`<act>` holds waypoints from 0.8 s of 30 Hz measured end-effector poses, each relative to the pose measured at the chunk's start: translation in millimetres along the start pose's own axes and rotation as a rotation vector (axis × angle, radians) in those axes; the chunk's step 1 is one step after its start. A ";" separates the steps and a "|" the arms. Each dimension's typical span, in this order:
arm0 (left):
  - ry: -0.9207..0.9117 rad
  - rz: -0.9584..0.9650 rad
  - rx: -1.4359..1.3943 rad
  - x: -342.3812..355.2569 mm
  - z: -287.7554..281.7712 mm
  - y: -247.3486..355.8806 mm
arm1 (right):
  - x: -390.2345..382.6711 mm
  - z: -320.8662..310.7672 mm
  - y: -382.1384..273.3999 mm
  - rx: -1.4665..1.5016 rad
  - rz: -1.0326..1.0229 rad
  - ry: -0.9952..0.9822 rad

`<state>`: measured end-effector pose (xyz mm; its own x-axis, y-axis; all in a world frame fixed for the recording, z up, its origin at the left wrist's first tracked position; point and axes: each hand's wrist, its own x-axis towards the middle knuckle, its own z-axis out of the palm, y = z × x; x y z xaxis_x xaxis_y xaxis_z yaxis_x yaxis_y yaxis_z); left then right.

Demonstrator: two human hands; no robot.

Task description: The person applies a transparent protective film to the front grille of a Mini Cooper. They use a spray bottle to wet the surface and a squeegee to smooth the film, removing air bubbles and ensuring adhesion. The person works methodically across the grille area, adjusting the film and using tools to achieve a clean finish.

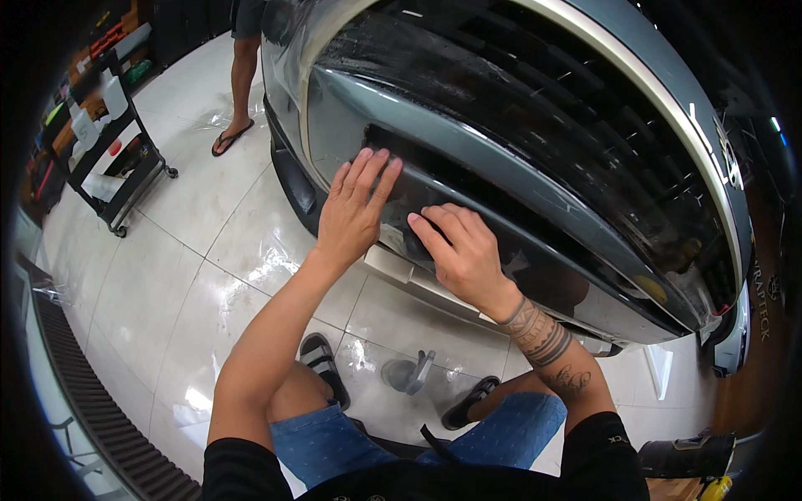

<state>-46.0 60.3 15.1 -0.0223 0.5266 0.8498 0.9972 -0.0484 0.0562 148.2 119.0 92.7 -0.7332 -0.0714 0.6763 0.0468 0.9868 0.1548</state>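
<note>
Head view: pale, glossy tiled floor [213,288] around grey-blue, curved car body [510,163]. Long, dark, glossy lower body panel [547,265] lies directly ahead of and beneath left hand [355,217] and right hand [465,259]; long axis slants upper left to lower right, longer run pointing lower right, past right hand. Left hand nearer upper-left end, palm down, fingers straight, slightly spread. Right hand nearer panel's middle, fingers curled; whether pinching anything, cannot tell. Translucent grey spray bottle [409,374] on floor, apart from both hands.
</note>
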 end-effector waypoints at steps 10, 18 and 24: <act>-0.018 -0.083 0.103 13.7 -20.1 18.8 | 26.5 -1.7 4.9 -0.114 0.059 0.037; -0.030 -0.132 0.128 12.2 -24.3 19.4 | 59.7 8.1 -1.5 -0.195 0.248 -0.028; -0.027 -0.154 0.103 9.2 -26.2 20.4 | 50.0 -2.9 1.9 0.008 0.291 0.083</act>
<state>-27.7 41.9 37.7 -0.1746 0.5435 0.8210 0.9842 0.1206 0.1294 113.6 116.9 128.9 -0.6313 0.2036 0.7483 0.2414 0.9686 -0.0598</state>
